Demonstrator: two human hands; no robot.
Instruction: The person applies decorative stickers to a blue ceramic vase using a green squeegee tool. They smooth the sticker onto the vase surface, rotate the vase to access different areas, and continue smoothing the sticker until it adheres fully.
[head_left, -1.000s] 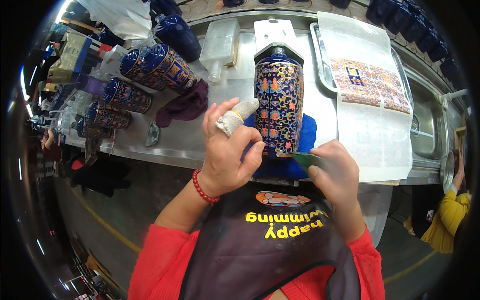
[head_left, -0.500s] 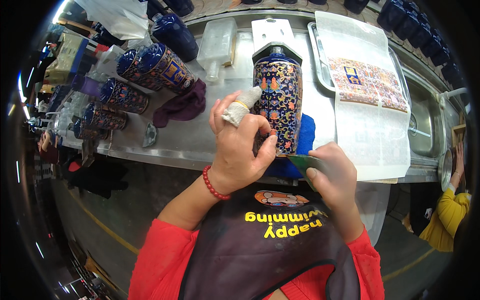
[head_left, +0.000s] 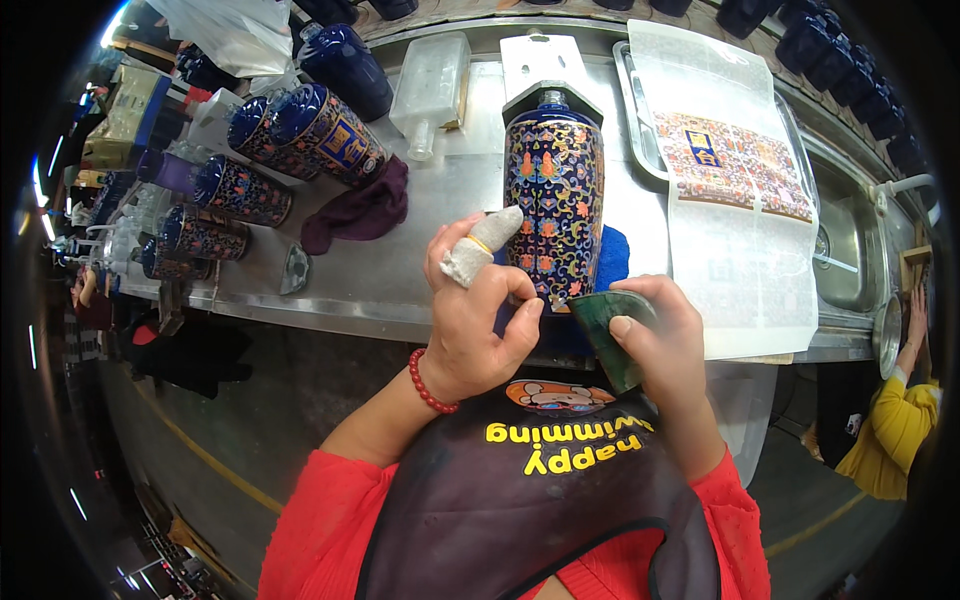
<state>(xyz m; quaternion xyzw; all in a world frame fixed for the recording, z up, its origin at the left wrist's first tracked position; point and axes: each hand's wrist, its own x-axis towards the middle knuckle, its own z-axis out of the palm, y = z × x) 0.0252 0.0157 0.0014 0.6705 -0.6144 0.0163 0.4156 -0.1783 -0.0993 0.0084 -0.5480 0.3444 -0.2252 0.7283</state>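
A tall dark-blue bottle (head_left: 555, 190) with a bright flower pattern lies on the metal table (head_left: 400, 270), neck pointing away, its base on a blue cloth (head_left: 612, 255). My left hand (head_left: 480, 320) grips the bottle's near end; one finger wears a pale wrap. My right hand (head_left: 660, 335) holds a dark green flat scraper (head_left: 608, 335) against the bottle's base edge.
Several patterned blue bottles (head_left: 300, 130) lie at the left with a maroon cloth (head_left: 362, 208). A clear empty bottle (head_left: 430, 90) lies behind. A tray (head_left: 640, 130) at the right holds a decal sheet (head_left: 735, 165). A sink (head_left: 850, 230) and another person's yellow sleeve (head_left: 890, 440) are at far right.
My left hand has shifted slightly on the bottle's near end. My right hand with the scraper has stayed at the base edge.
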